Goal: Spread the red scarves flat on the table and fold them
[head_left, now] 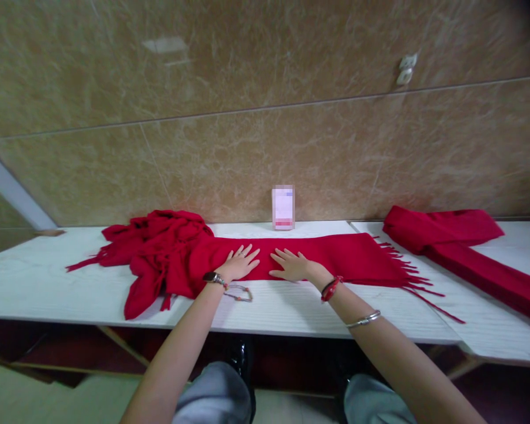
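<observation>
A red fringed scarf (344, 256) lies stretched flat along the white table (53, 282), its fringe pointing right. My left hand (239, 263) rests flat on the scarf with fingers spread, a dark watch and a bead bracelet at the wrist. My right hand (291, 265) lies flat on the scarf just to the right of it, fingers apart, with a red band and a silver bangle on the arm. Both hands press the cloth and hold nothing. The scarf's left part runs under a bunched red pile (159, 253).
A second red scarf (459, 244) lies folded on the adjoining table at the right. A small pink-white card (283, 207) stands against the tan marble wall behind the scarf. A white fitting (406, 68) sits high on the wall. My knees show below the table edge.
</observation>
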### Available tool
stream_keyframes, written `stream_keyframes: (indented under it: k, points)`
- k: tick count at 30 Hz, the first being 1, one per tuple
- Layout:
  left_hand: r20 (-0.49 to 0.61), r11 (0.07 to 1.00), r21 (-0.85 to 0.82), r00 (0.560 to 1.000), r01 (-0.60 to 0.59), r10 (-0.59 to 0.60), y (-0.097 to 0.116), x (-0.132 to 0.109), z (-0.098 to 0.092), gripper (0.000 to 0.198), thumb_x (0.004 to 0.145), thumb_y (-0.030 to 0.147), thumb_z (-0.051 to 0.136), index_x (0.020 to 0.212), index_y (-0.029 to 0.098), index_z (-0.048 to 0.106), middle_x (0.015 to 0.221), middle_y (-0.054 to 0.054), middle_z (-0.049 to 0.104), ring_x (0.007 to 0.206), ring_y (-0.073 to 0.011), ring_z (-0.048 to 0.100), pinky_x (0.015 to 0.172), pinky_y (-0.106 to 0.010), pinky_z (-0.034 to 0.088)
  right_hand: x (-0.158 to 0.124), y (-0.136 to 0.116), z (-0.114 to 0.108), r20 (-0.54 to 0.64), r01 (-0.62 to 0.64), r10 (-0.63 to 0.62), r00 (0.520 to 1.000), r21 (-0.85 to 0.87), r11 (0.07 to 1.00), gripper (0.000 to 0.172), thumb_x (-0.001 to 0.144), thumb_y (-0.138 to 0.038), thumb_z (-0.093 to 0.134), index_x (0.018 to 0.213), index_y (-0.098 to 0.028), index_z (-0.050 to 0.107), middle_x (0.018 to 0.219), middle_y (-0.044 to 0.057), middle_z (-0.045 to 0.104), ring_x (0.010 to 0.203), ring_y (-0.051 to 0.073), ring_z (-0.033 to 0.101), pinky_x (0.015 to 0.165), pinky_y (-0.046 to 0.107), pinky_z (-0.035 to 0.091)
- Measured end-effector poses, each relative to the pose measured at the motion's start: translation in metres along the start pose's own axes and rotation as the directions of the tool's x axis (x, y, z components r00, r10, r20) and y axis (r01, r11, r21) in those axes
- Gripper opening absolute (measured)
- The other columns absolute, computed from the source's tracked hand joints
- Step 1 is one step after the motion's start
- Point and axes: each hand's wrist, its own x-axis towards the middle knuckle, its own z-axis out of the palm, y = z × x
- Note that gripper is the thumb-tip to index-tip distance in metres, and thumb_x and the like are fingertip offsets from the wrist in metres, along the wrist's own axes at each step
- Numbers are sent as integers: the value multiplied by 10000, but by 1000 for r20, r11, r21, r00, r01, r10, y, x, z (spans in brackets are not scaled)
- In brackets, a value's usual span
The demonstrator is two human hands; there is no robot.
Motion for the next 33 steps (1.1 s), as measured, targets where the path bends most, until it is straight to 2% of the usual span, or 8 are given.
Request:
stream_keyframes:
  k: [5,9,13,17,21,26,31,33]
  points:
    - [-14,1000,4,1000,26,-26,9,-6,-8,535,876,530,180,1365,313,193,1460,-52,73,1318,-283,47,1008,-541,97,-17,11,-12,70,-48,51,996,-33,998,790,763,-635,344,1388,-194,145,1456,70,87,1314,295,69,1022,536,115]
    - [-103,999,21,994,-36,38,19,-11,-10,493,897,476,160,1365,323,182,1465,-30,33,1322,-264,10,1011,-546,77,-19,6,-16,-4,-79,79,997,-16,997,823,764,-646,329,1389,-145,144,1451,111,97,1315,293,63,1020,527,136]
    - [-32,998,18,997,-64,64,17,-12,-5,541,875,538,175,1369,316,180,1461,-39,79,1318,-284,48,1009,-543,112,-9,-8,-3,-123,-79,80,989,10,997,851,761,-678,278,1392,-130,117,1452,125,62,1315,305,34,1002,573,105]
    - [-34,996,50,996,-76,78,11,-10,-1,539,876,535,191,1369,318,179,1456,-35,119,1319,-266,75,1020,-510,123,-5,-10,15,-152,-58,57,987,-1,998,809,789,-660,197,1386,-116,153,1449,123,96,1315,299,52,1004,579,71]
    - [-42,996,60,997,-68,70,10,-9,-1,524,878,522,209,1365,329,185,1456,-27,121,1316,-272,91,1012,-520,135,-17,12,20,-156,-47,38,987,-54,997,744,813,-622,170,1389,-151,149,1454,89,100,1318,282,57,1009,568,91]
    - [-25,997,56,998,-58,60,14,-11,-5,524,881,494,237,1369,310,189,1453,-31,127,1316,-271,97,1015,-516,132,-46,47,12,-97,-109,96,991,-144,984,619,850,-547,196,1381,-230,186,1457,46,108,1312,299,83,999,574,129]
    - [23,999,20,999,-46,46,12,-9,-9,547,867,521,245,1371,325,163,1456,-20,102,1322,-253,61,1019,-512,116,-70,79,-7,-24,-225,225,974,-206,952,587,858,-433,302,1375,-168,221,1442,91,166,1303,301,132,1018,506,183]
    - [50,999,9,998,-41,41,10,-8,-12,564,860,540,237,1374,324,150,1457,-16,84,1324,-240,43,1028,-491,103,-75,90,-19,25,-232,243,970,-214,949,586,849,-378,350,1371,-139,233,1436,118,177,1301,291,147,1021,477,204]
